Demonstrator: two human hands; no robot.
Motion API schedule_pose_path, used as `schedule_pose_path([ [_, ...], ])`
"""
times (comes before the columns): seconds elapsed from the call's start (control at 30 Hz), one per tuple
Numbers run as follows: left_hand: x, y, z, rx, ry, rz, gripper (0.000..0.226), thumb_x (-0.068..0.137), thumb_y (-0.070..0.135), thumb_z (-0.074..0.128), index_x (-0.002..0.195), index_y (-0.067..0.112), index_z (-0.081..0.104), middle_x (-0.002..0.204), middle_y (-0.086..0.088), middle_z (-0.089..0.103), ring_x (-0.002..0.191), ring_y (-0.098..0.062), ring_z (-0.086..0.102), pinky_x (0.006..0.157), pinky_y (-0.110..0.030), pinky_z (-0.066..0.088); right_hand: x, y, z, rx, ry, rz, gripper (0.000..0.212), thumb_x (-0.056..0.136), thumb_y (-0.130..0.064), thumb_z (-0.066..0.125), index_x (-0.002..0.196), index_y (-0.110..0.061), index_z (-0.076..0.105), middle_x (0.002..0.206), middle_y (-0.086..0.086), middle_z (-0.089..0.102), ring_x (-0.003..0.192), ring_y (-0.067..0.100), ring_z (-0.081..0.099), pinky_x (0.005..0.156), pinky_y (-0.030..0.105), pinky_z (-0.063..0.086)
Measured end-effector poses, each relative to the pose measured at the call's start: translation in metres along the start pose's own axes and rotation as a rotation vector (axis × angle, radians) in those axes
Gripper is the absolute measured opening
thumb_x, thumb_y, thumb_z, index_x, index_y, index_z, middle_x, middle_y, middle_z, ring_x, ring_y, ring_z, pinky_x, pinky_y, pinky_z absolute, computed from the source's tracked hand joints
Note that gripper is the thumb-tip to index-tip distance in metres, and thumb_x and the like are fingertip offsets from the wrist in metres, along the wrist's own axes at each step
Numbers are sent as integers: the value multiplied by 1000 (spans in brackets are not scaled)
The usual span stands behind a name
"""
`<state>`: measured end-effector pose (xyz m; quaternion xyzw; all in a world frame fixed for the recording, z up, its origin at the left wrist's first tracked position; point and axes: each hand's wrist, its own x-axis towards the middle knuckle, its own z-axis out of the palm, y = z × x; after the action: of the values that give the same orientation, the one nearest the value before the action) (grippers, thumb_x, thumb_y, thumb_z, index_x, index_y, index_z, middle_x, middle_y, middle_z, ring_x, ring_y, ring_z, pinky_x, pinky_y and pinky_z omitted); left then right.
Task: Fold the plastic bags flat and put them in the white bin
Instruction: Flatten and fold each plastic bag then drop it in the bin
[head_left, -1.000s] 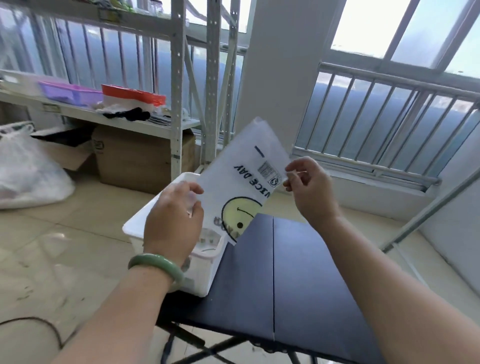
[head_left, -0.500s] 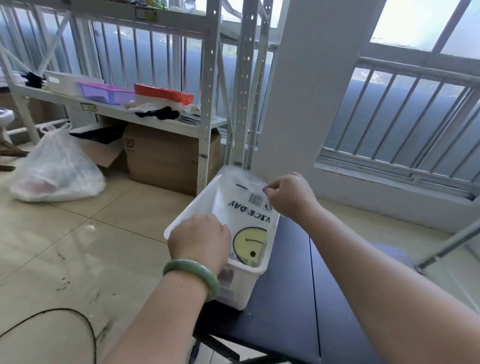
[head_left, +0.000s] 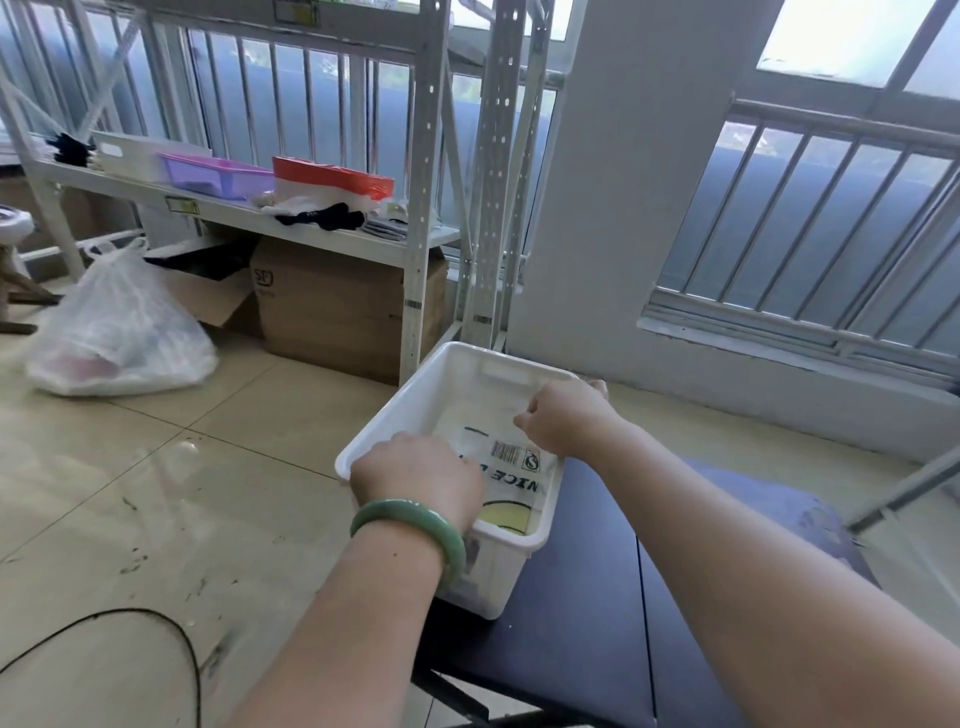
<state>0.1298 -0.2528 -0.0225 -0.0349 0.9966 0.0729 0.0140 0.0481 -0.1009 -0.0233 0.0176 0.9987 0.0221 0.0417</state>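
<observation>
daylight from windows (head_left: 810, 218) | bright, hazy | edges bowed | soft focus

Glossy white plastic bin (head_left: 395, 405), thin clear plastic bag (head_left: 501, 470), matt dark table (head_left: 582, 597)

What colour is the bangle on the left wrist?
Green, a pale jade shade; the bangle shows clearly in the head view.

Both your forearms reach forward and converge, bare to the frame edge. Your left hand (head_left: 415, 475) is turned back-up and angled down from the wrist; its fingers are hidden beneath it. Your right hand (head_left: 563, 421) sits farther out, knuckles up, fingers (head_left: 524, 423) curled inward, apparently pinching the plastic bag (head_left: 511, 467) at its edge. The hands are near but apart.
</observation>
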Motion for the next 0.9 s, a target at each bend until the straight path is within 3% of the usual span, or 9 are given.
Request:
schedule_pose_path([
  [0.17,-2,1,-3,-60,35,-48,40,92,41,31,112,21,61,116,-5,53,107,-23,51,81,-32,41,-6,4,-1,59,29,-26,31,95,-36,40,85,-14,60,84,2,55,89,23,44,95,37,31],
  [0.27,-6,8,-6,-135,98,-31,39,93,39,33,117,21,57,121,-6,51,113,-25,46,87,-35,40,-14,6,-7,160,153,-53,31,93,-30,43,96,-17,71,93,1,68,98,24,56,91,33,32],
  [0.4,-19,27,-15,-343,261,67,37,92,34,40,123,22,55,128,-4,48,118,-24,42,96,-37,37,-36,13,-17,313,282,-81,25,91,-24,49,104,-19,70,108,3,68,106,22,57,95,29,41],
  [0.6,-47,77,-12,-731,539,271,30,81,12,58,110,13,63,113,-12,57,103,-33,51,86,-41,43,-87,56,-30,331,321,-38,34,91,-19,49,124,-20,61,123,5,62,117,21,52,97,27,39],
  [0.77,-85,133,-4,-991,484,437,25,83,9,57,107,14,63,111,-6,56,103,-26,51,88,-29,36,-153,111,-35,332,371,143,37,89,-17,52,125,-21,60,123,4,63,116,19,54,100,29,40],
  [0.83,-101,152,3,-1031,424,521,25,84,8,55,107,14,62,110,-5,55,102,-24,51,81,-18,26,-184,137,-36,325,370,237,36,89,-18,53,125,-21,60,122,2,64,115,17,56,99,29,42],
  [0.9,-116,169,14,-1025,356,605,25,84,7,55,107,14,61,109,-5,55,100,-24,50,79,-15,22,-215,161,-37,313,362,334,35,90,-21,52,124,-23,60,122,-1,64,113,15,57,97,27,43],
])
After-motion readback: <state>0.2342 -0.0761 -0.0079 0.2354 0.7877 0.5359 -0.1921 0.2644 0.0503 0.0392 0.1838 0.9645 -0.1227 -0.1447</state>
